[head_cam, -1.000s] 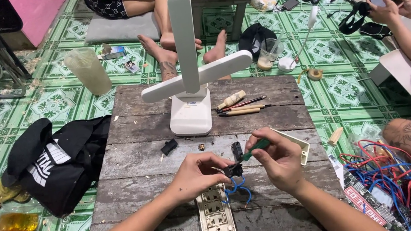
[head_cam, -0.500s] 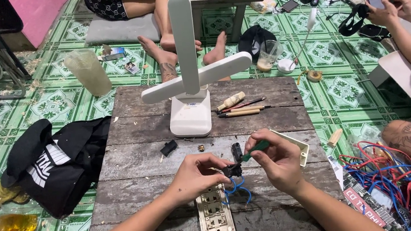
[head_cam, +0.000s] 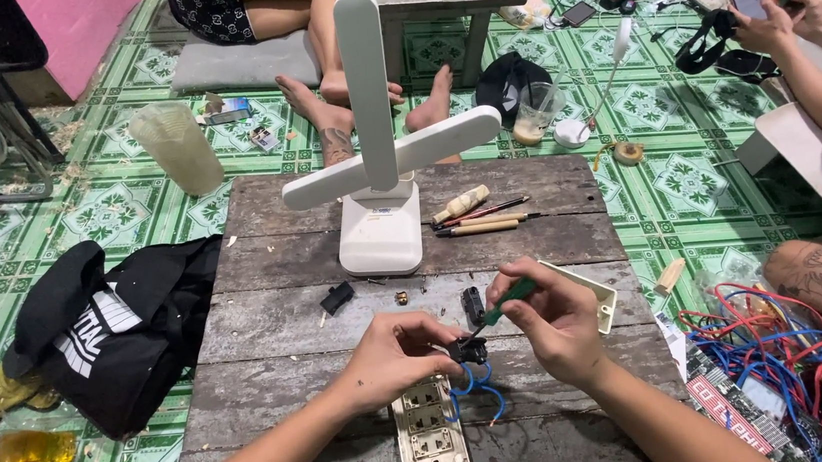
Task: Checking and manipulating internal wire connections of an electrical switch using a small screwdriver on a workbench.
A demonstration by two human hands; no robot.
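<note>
A low tabletop (head_cam: pixel 259 326) of weathered grey planks stands on a green patterned tile floor (head_cam: pixel 118 214). Near its far edge sits a white lamp base (head_cam: pixel 379 234), with wooden-handled tools (head_cam: pixel 475 217) just to its right. Mid-table lie a small black part (head_cam: pixel 337 297), a brass screw (head_cam: pixel 401 298) and another black piece (head_cam: pixel 473 304). A cream cover plate (head_cam: pixel 593 294) rests by the right edge, a socket plate (head_cam: pixel 431 435) at the near edge.

Colours over a grey counter

A green-handled screwdriver (head_cam: pixel 506 301) is showing beside blue wires (head_cam: pixel 474 388) and a cream socket plate (head_cam: pixel 430 430); the white lamp (head_cam: pixel 380 226) is standing out against weathered grey-brown counter (head_cam: pixel 269 325) planks, with green patterned floor (head_cam: pixel 118 214) tiles and a black bag (head_cam: pixel 105 336) alongside.
</note>
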